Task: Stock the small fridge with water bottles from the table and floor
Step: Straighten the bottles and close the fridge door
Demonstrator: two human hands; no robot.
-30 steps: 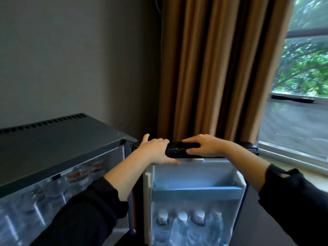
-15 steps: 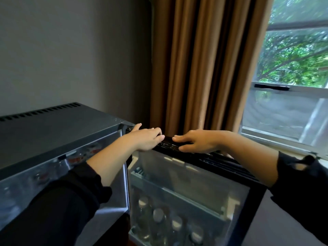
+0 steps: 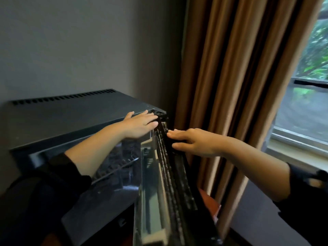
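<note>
- fridge (image 3: 71, 121), small and dark grey, stands against a grey wall (image 3: 79, 41) at the left of the head view; a row of vent slots (image 3: 63, 99) runs along the back of its top.
- door (image 3: 170, 183) of the fridge stands part open, hinged at the right front corner and seen almost edge-on, its black rim running from that corner down toward the viewer.
- left hand (image 3: 140, 126) lies flat on the top of the fridge at the right front corner, fingers straight and apart, holding nothing.
- right hand (image 3: 193, 142) reaches to the outer side of the door near the hinge; its fingers are stretched out straight and touch the door's rim, the thumb lower down, not curled round anything.
- both arms wear black sleeves (image 3: 44, 192) pushed up from the wrists.
- inside of the fridge is dark and blurred; no bottle can be made out.
- tan curtain (image 3: 239, 86) hangs in folds just behind the door, and a window (image 3: 305, 112) with green leaves outside is at the far right.
</note>
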